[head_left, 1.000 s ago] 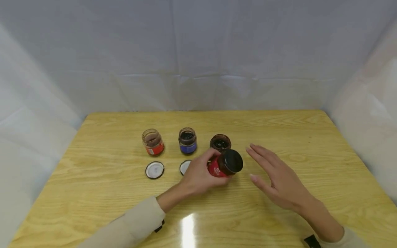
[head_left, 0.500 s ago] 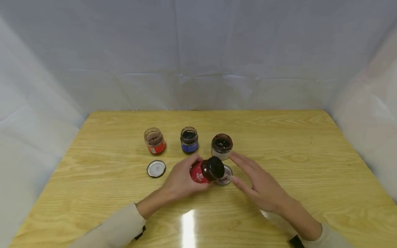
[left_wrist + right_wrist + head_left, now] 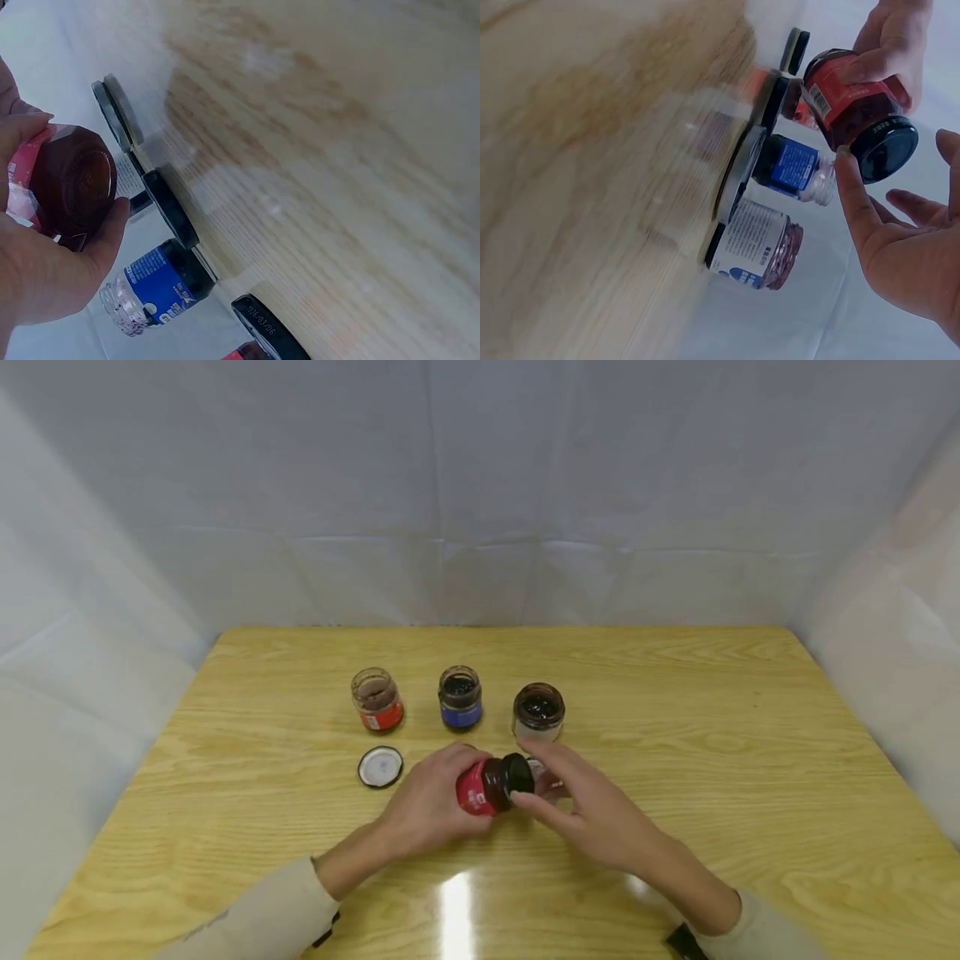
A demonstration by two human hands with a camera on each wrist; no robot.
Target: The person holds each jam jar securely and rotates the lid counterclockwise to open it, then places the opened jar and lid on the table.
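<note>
My left hand grips a red-labelled glass jar of dark contents, fingers wrapped round its body. The jar is tilted, its black lid towards the right hand. My right hand is spread around that lid, fingers fairly straight. In the right wrist view its thumb tip is at the lid's edge, while the other fingers look apart from it. The jar's base faces the left wrist camera. Behind the hands stand three open jars: one red-labelled, one blue-labelled and one white-labelled.
A loose lid lies inner side up before the red-labelled open jar. Another lid and a further lid show in the left wrist view, largely hidden by the hands from above. White sheeting surrounds the wooden table.
My left hand has brought the jar left and lower, tilting its lid further rightwards. My right hand has moved left, from well apart to around the lid.
</note>
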